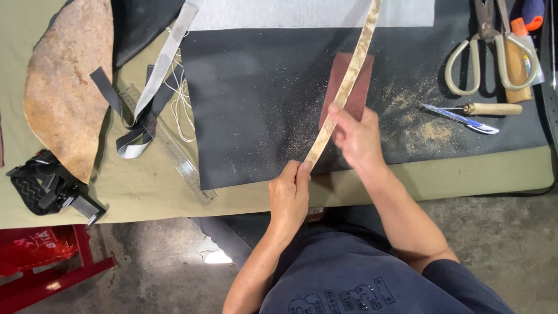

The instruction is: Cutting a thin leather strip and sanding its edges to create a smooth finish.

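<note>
Left hand [289, 195] pinches the near end of the strip [347, 78], right hand [356, 136] presses it mid-length onto the reddish block [334, 87] on the dark mat [256, 99] — sawdust [424, 125] already scattered, so sanding looks well underway, the far length likely left.

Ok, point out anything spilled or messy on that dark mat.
Pale sawdust is scattered over the dark mat, thickest right of the reddish sanding block, near the small knife. It spreads out from where the right hand and left hand hold the long pale strip. Nothing else looks spilled.
</note>
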